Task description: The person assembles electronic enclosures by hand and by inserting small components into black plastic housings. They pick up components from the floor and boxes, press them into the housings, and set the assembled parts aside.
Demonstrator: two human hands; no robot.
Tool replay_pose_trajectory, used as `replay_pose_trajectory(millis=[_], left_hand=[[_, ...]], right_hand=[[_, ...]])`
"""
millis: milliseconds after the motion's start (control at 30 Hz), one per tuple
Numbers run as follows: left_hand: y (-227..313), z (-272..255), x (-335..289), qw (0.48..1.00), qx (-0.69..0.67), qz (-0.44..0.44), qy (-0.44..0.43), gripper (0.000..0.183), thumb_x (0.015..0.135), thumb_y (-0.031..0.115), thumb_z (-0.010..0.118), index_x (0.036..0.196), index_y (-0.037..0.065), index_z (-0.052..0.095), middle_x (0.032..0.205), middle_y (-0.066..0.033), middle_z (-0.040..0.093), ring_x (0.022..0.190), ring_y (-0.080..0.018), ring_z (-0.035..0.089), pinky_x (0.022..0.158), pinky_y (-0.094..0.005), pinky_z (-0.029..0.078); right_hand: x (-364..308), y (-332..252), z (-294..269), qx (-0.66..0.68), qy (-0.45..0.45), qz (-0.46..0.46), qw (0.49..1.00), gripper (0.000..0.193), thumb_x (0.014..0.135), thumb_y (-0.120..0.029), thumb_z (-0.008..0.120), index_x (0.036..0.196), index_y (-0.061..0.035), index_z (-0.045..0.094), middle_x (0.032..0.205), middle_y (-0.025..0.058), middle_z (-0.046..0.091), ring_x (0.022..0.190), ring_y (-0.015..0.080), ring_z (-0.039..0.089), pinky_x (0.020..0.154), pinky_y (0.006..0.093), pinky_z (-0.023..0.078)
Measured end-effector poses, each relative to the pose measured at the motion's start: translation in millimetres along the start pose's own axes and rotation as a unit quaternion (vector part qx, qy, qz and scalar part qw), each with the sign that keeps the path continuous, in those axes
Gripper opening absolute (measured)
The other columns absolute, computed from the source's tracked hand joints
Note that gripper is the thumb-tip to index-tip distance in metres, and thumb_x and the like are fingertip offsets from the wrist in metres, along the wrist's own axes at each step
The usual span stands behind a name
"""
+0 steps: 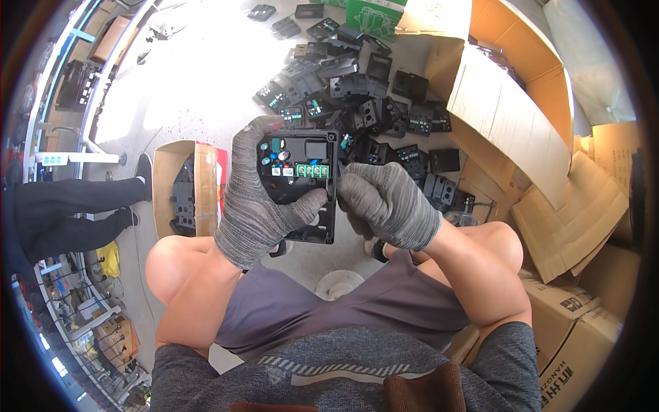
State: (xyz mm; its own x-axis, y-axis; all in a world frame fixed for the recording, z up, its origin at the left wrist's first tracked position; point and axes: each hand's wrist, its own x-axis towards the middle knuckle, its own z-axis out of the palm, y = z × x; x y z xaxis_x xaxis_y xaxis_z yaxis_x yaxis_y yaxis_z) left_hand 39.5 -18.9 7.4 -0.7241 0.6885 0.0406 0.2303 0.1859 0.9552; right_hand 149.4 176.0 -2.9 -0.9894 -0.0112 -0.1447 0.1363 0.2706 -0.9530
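Note:
A black plastic housing [322,230] with an exposed circuit board is held upright in front of me. Its board carries a green terminal block, small capacitors and a black square part. My left hand [252,199], in a grey knit glove, grips the housing from its left side, the thumb lying across its lower front. My right hand [388,202], gloved alike, is closed at the housing's right edge. Its curled fingers hide whatever is in them. Beyond both hands a heap of similar black housings [367,113] lies on the floor, some showing green boards.
A small open carton [206,182] with black housings stands at left, by another person's dark-trousered legs [82,199]. At right are a large open cardboard box [504,103], flattened cardboard [573,206] and closed cartons [563,323]. A green box [374,17] sits at the back.

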Motion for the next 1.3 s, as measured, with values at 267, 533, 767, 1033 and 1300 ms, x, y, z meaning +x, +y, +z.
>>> replay_pose_trajectory(millis=[267, 533, 767, 1033, 1300], left_hand=[[-8, 1, 3, 1.000, -0.002, -0.004, 0.019, 0.089, 0.073, 0.008, 0.087, 0.144, 0.009, 0.034, 0.126, -0.0148, 0.053, 0.114, -0.0215, 0.062, 0.094, -0.0338, 0.056], [-8, 3, -3, 1.000, -0.004, -0.003, 0.015, 0.089, 0.074, 0.011, 0.089, 0.144, 0.008, 0.033, 0.126, -0.0134, 0.053, 0.112, -0.0207, 0.061, 0.094, -0.0334, 0.056], [-7, 2, 1, 0.997, -0.066, -0.038, 0.026, 0.089, 0.074, 0.011, 0.088, 0.144, 0.007, 0.032, 0.125, -0.0138, 0.054, 0.112, -0.0209, 0.062, 0.094, -0.0338, 0.057], [-3, -2, 0, 0.999, -0.029, -0.018, -0.016, 0.092, 0.072, 0.013, 0.089, 0.145, 0.008, 0.032, 0.123, -0.0143, 0.056, 0.109, -0.0216, 0.064, 0.093, -0.0340, 0.058], [2, -3, -6, 0.990, 0.120, 0.078, 0.003, 0.094, 0.071, 0.020, 0.091, 0.143, 0.004, 0.034, 0.126, -0.0143, 0.052, 0.114, -0.0215, 0.059, 0.098, -0.0353, 0.054]], right_hand=[[5, -1, -6, -0.116, 0.104, -0.249, 0.956, 0.028, 0.085, -0.017, 0.076, 0.105, -0.0042, 0.062, 0.083, 0.0128, 0.065, 0.072, 0.0280, 0.068, 0.062, 0.0372, 0.055], [-2, -1, 7, 0.074, 0.065, 0.034, 0.995, 0.014, 0.095, -0.016, 0.065, 0.095, -0.0019, 0.063, 0.065, 0.0043, 0.060, 0.058, 0.0136, 0.063, 0.053, 0.0293, 0.051], [-5, 0, 0, -0.106, 0.091, -0.150, 0.979, 0.039, 0.084, -0.023, 0.077, 0.115, -0.0051, 0.062, 0.093, 0.0134, 0.064, 0.077, 0.0283, 0.068, 0.065, 0.0376, 0.057], [-3, 2, 1, -0.294, 0.099, -0.220, 0.925, 0.037, 0.079, -0.020, 0.077, 0.110, -0.0066, 0.064, 0.091, 0.0122, 0.064, 0.077, 0.0322, 0.069, 0.064, 0.0401, 0.057], [-11, 3, 14, 0.032, 0.081, -0.032, 0.996, 0.018, 0.089, -0.014, 0.073, 0.097, -0.0012, 0.064, 0.067, 0.0072, 0.061, 0.057, 0.0132, 0.060, 0.053, 0.0298, 0.047]])
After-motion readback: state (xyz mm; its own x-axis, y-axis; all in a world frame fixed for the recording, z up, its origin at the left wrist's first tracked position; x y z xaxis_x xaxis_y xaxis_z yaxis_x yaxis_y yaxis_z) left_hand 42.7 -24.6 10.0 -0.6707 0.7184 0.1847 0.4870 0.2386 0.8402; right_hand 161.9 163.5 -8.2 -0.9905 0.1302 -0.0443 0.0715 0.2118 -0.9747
